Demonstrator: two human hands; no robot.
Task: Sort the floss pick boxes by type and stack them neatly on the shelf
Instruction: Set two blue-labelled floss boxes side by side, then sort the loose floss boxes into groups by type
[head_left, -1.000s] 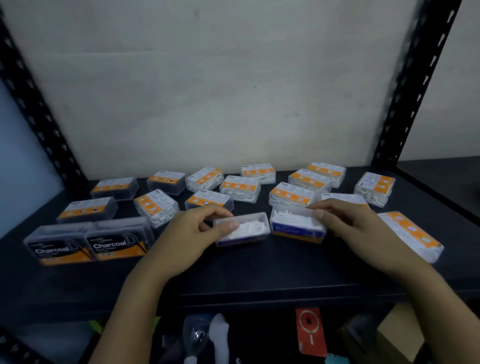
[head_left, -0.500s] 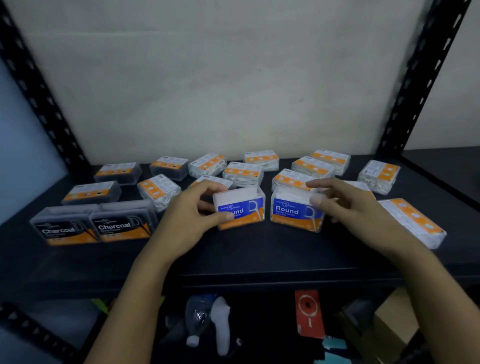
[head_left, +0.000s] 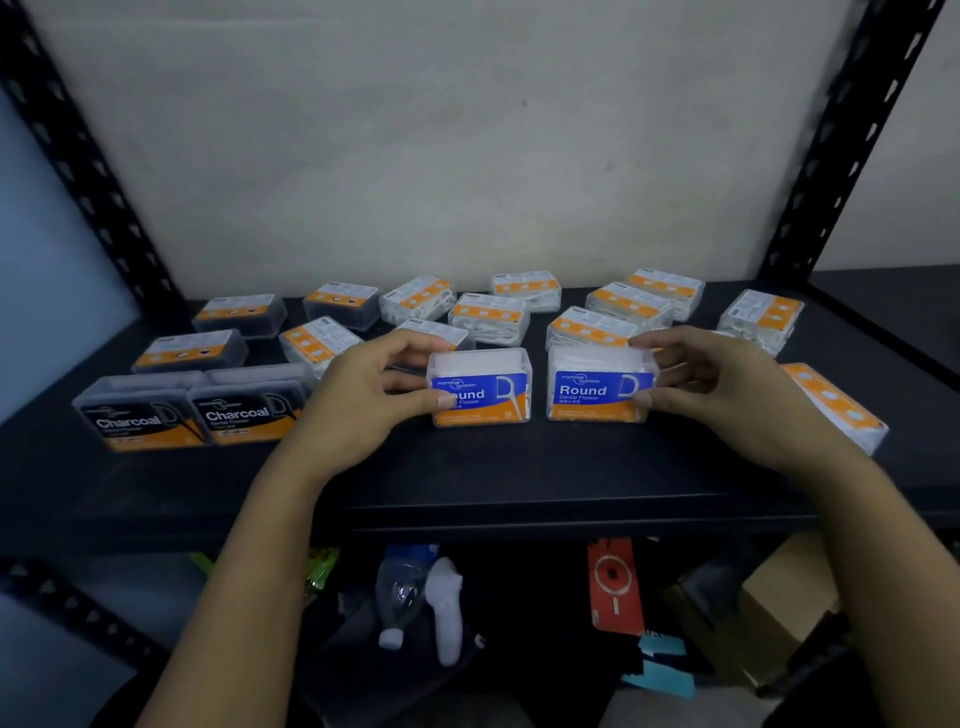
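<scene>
my left hand (head_left: 358, 400) grips the left round box (head_left: 485, 397): the thumb presses on its blue front label and the fingers (head_left: 410, 344) curl over the top rear edge. my right hand (head_left: 727, 395) grips the right round box (head_left: 597, 389) the same way, with the thumb at the label's right end and the fingers (head_left: 657, 340) hooked over the top. both boxes stand upright on the shelf (head_left: 519, 467), near the middle and a little back from its front edge, labels facing me. they are side by side with a narrow gap between them, not touching. my left thumb hides the start of the word "round" on its box.

to the left, two charcoal boxes (head_left: 140, 421) stand upright as well, touching each other, labels toward me. my left hand lies between them and the left round box.

behind, toward the wall (head_left: 467, 156), more boxes lie flat with orange labels up. the dark flat boxes (head_left: 239, 312) at the far left number three. the white flat boxes (head_left: 488, 317) are scattered across the middle and right, some at angles. one long box (head_left: 831, 402) lies flat just beyond my right wrist, slanting toward the front edge.

black slotted posts (head_left: 88, 171) rise at both sides. below the shelf, in dim light, i see a clear bottle (head_left: 402, 592), a red card (head_left: 615, 587) and a cardboard box (head_left: 779, 597).
</scene>
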